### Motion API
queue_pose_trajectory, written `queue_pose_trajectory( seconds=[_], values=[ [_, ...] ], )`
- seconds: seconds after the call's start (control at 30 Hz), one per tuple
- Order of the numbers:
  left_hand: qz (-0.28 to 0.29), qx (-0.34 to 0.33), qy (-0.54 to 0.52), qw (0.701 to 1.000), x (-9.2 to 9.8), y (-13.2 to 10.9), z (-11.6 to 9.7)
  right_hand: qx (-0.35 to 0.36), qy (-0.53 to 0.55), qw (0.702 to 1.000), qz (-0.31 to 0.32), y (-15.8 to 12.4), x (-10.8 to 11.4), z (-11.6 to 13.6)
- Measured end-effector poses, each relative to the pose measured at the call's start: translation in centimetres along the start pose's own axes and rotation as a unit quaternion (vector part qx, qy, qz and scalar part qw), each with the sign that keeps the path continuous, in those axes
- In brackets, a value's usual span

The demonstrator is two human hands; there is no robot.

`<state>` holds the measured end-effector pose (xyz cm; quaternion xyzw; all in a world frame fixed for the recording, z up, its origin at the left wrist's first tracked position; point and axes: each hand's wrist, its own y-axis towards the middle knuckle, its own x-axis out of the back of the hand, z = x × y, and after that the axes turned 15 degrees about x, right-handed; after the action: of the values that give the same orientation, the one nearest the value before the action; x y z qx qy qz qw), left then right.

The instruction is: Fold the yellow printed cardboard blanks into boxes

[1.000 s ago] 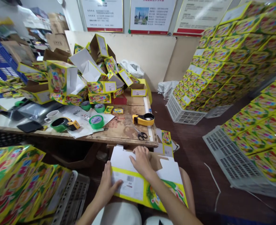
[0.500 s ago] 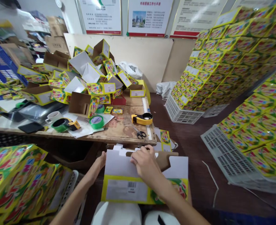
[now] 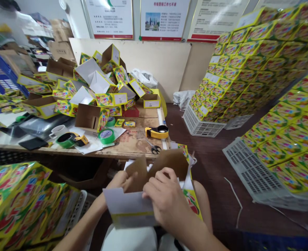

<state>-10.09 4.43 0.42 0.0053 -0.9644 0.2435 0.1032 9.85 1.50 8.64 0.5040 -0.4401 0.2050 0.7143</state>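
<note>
**Under the left hand (image 3: 119,180) and the right hand (image 3: 165,195), a carton (image 3: 133,207) with its top open**

Close below both hands sits the carton, brown inside, its pale near panel (image 3: 127,204) facing the person's body and its flaps raised. The left hand reaches over the carton's left end, fingers bent against a brown flap (image 3: 137,169); whether they pinch it, I cannot tell. The right hand is apart from the left, clamped on the upper edge of the near panel, fingers curled over. Just right of the right hand, a bare leg (image 3: 203,202) shows beside the carton.

Beyond the hands, a worktable (image 3: 135,146) bears scissors (image 3: 156,149), nearest to them, then a yellow tape dispenser (image 3: 154,132). Farther left lie a green tape roll (image 3: 106,136) and a white mug (image 3: 59,131); behind them rises a heap of open cartons (image 3: 98,83). Left of the left hand, printed cartons (image 3: 17,198) stand by a pale crate (image 3: 83,198). Well to the right of the right hand, yellow cartons (image 3: 227,76) are stacked high on white crates (image 3: 204,122).
</note>
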Motion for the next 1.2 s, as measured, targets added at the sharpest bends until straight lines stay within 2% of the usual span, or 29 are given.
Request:
queue_pose_trajectory(
  seconds=[0.03, 0.1, 0.17, 0.2, 0.23, 0.3, 0.37, 0.4, 0.47, 0.5, 0.53, 0.57, 0.6, 0.63, 0.67, 0.7, 0.8, 0.87, 0.9, 0.97, 1.03, 1.07, 1.1, 1.13, 1.2],
  values=[
    [-0.026, 0.005, -0.008, 1.0, 0.0, 0.1, 0.0, -0.017, 0.0, 1.0, 0.003, -0.4, -0.3, -0.2],
    [-0.113, 0.017, -0.04, 0.993, 0.0, 0.2, 0.4, -0.062, 0.004, 0.997, 0.041, -1.4, -2.0, -0.9],
    [-0.2, 0.026, -0.078, 0.976, -0.1, 0.2, 1.3, -0.116, 0.012, 0.987, 0.107, -2.6, -4.8, -1.7],
    [-0.219, 0.023, -0.088, 0.971, -0.3, 0.1, 1.9, -0.142, 0.015, 0.98, 0.142, -3.1, -6.4, -2.0],
    [-0.214, 0.005, -0.08, 0.974, -0.5, 0.0, 2.4, -0.16, 0.019, 0.971, 0.175, -3.6, -7.7, -2.3],
    [-0.161, -0.075, -0.002, 0.984, -1.1, -0.2, 3.5, -0.182, 0.013, 0.961, 0.208, -4.1, -9.4, -2.4],
    [-0.108, -0.177, 0.139, 0.968, -1.6, -0.3, 4.5, -0.171, 0.007, 0.97, 0.171, -4.4, -9.0, -2.0],
    [-0.091, -0.217, 0.215, 0.948, -1.8, -0.3, 4.8, -0.15, 0.008, 0.981, 0.122, -4.6, -8.1, -1.6],
    [-0.084, -0.256, 0.335, 0.903, -2.1, -0.2, 5.2, -0.093, 0.012, 0.995, -0.025, -5.4, -5.6, -0.8],
    [-0.085, -0.264, 0.379, 0.883, -2.3, -0.1, 5.3, -0.078, -0.005, 0.991, -0.111, -5.9, -4.3, -0.4],
    [-0.09, -0.269, 0.414, 0.865, -2.4, 0.0, 5.3, -0.102, -0.042, 0.973, -0.2, -6.5, -3.2, -0.2],
    [-0.097, -0.273, 0.439, 0.851, -2.5, 0.0, 5.2, -0.14, -0.069, 0.951, -0.266, -7.2, -2.5, 0.0],
    [-0.105, -0.275, 0.457, 0.839, -2.6, 0.0, 5.0, -0.193, -0.082, 0.93, -0.301, -7.9, -2.2, 0.1],
    [-0.111, -0.279, 0.469, 0.831, -2.8, 0.0, 4.8, -0.243, -0.074, 0.919, -0.301, -8.6, -2.3, 0.1],
    [-0.116, -0.283, 0.478, 0.824, -2.9, -0.1, 4.6, -0.274, -0.044, 0.923, -0.268, -9.1, -2.9, 0.1],
    [-0.12, -0.288, 0.484, 0.818, -3.0, -0.3, 4.5, -0.282, 0.0, 0.937, -0.208, -9.6, -3.7, 0.1],
    [-0.129, -0.31, 0.501, 0.798, -3.3, -0.7, 4.1, -0.215, 0.105, 0.971, -0.032, -10.3, -6.7, -0.1],
    [-0.117, -0.332, 0.52, 0.778, -3.5, -1.0, 3.9, -0.189, 0.137, 0.972, 0.006, -10.1, -8.0, -0.3],
    [-0.106, -0.343, 0.53, 0.768, -3.5, -1.1, 3.8, -0.201, 0.145, 0.969, -0.008, -9.7, -8.2, -0.6],
    [-0.084, -0.361, 0.545, 0.752, -3.6, -1.1, 3.7, -0.263, 0.144, 0.949, -0.097, -8.7, -7.9, -1.7],
    [-0.071, -0.366, 0.545, 0.751, -3.7, -1.1, 3.6, -0.321, 0.144, 0.914, -0.203, -7.3, -6.8, -3.4],
    [-0.066, -0.365, 0.539, 0.756, -3.7, -1.1, 3.5, -0.332, 0.16, 0.899, -0.236, -6.6, -6.1, -4.5],
    [-0.061, -0.361, 0.529, 0.766, -3.6, -1.1, 3.4, -0.33, 0.19, 0.892, -0.244, -6.0, -5.5, -5.6],
    [-0.055, -0.356, 0.511, 0.781, -3.6, -1.1, 3.4, -0.324, 0.231, 0.889, -0.227, -5.5, -5.1, -6.6],
    [-0.042, -0.339, 0.439, 0.831, -3.3, -1.1, 3.5, -0.314, 0.298, 0.889, -0.15, -4.9, -4.6, -8.1]
  ],
)
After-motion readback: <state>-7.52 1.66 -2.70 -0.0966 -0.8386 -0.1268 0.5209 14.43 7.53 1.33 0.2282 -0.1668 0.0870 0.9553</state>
